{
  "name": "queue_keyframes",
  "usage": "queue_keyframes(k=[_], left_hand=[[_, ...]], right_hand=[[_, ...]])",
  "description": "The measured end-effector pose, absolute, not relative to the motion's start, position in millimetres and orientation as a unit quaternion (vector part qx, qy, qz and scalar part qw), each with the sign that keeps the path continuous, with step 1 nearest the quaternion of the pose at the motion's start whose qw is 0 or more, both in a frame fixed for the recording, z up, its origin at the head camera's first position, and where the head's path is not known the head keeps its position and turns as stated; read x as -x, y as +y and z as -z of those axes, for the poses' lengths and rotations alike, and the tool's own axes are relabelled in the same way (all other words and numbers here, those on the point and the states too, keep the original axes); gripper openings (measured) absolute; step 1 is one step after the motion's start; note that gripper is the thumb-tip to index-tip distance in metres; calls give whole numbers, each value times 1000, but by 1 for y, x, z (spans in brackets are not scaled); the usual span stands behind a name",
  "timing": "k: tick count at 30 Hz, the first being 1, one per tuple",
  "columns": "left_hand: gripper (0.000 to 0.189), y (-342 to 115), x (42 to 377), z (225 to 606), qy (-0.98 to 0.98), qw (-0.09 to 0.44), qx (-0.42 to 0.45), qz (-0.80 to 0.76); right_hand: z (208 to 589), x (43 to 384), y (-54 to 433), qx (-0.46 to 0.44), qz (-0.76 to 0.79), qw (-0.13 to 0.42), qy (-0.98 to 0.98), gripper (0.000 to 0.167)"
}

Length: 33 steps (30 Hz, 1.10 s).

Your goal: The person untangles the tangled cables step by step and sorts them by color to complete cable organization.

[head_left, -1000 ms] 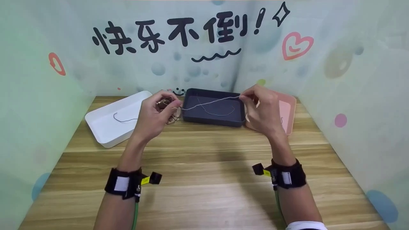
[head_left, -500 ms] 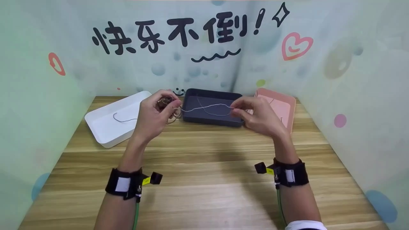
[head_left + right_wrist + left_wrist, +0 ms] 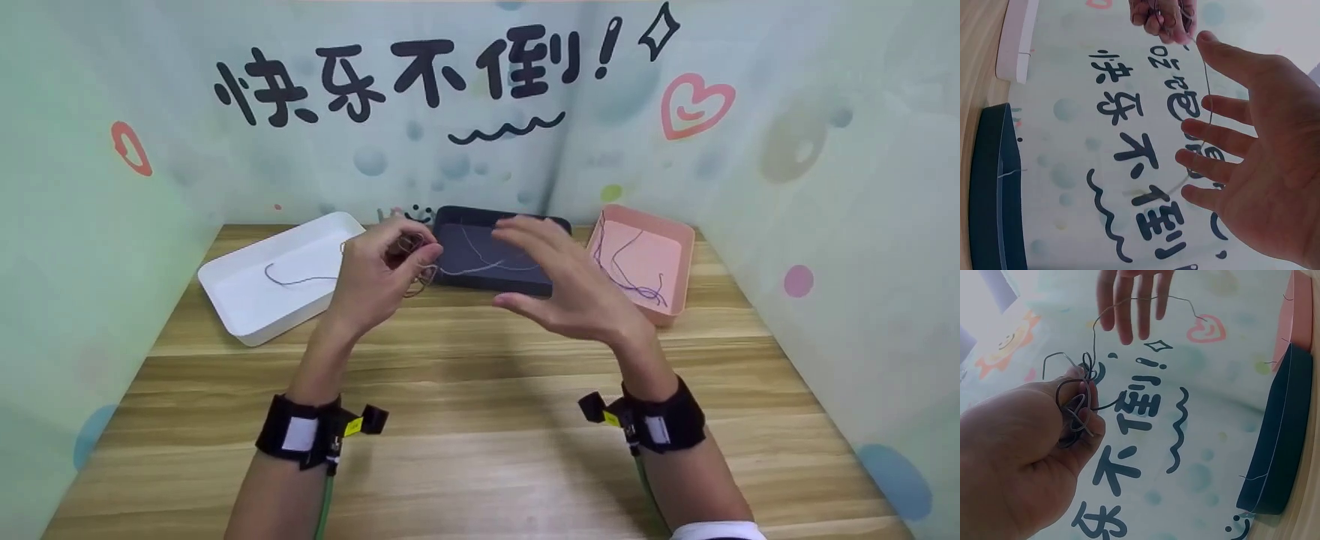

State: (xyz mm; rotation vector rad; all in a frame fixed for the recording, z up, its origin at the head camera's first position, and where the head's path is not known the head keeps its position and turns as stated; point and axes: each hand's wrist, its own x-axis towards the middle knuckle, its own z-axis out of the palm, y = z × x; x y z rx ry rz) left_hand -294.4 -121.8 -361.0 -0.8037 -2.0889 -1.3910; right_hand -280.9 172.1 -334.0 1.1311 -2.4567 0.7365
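A person's left hand (image 3: 379, 281) holds a tangle of thin wire (image 3: 1079, 417) above a wooden table (image 3: 480, 390), the right hand (image 3: 574, 289) close by.
The left grip is curled tightly around the tangle, and one loose strand (image 3: 471, 270) trails toward the right hand, whose fingers are spread and hold nothing; whether the strand touches them is hard to tell. Behind stand three trays: a white tray (image 3: 247, 304) and a dark tray (image 3: 450, 247), each with a strand inside, and a pink tray (image 3: 664, 251) with several.
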Motion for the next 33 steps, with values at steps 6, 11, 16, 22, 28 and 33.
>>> queue_keyframes(k=[6,11,16,22,28,33], left_hand=[[16,-118,294,363,-788,250,293,481],[16,-117,293,364,-785,248,290,488],[17,-119,294,363,-776,235,279,514],[14,-124,294,360,-755,235,276,546],[15,-126,295,359,-748,251,251,560],[12,-132,297,357,-719,268,211,606]], right_hand=[[344,277,150,-449,-209,295,-817,24],[347,281,145,-447,-204,334,-805,9],[345,284,151,-438,-210,317,-815,8],[341,286,161,-432,-218,302,-822,9],[339,287,173,-426,-242,261,-832,9],[336,290,183,-427,-238,258,-833,10]])
